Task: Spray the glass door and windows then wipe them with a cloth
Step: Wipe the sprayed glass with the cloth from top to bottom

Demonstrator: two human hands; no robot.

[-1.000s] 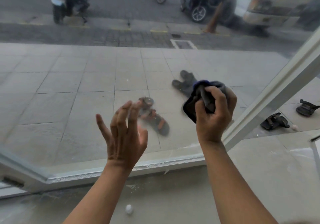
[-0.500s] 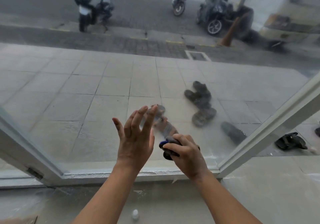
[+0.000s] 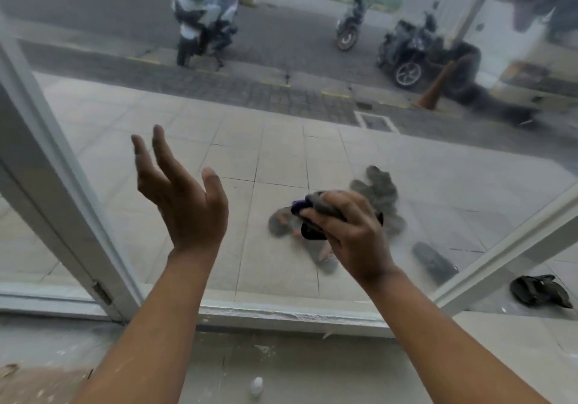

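Observation:
A large glass pane in a white frame fills the view, hazy and smeared low down. My right hand grips a bunched dark grey and blue cloth against the lower middle of the glass. My left hand is raised to the left of it with straight fingers, holding nothing; whether it touches the glass I cannot tell. No spray bottle is in sight.
White frame posts slant at the left and right, with a sill below. A small white object lies on the dusty floor. Beyond the glass are sandals, parked scooters and a cone.
My right hand with the cloth went down and left, then back right and a little up across the glass. My left hand lifted higher. The view tilted upward.

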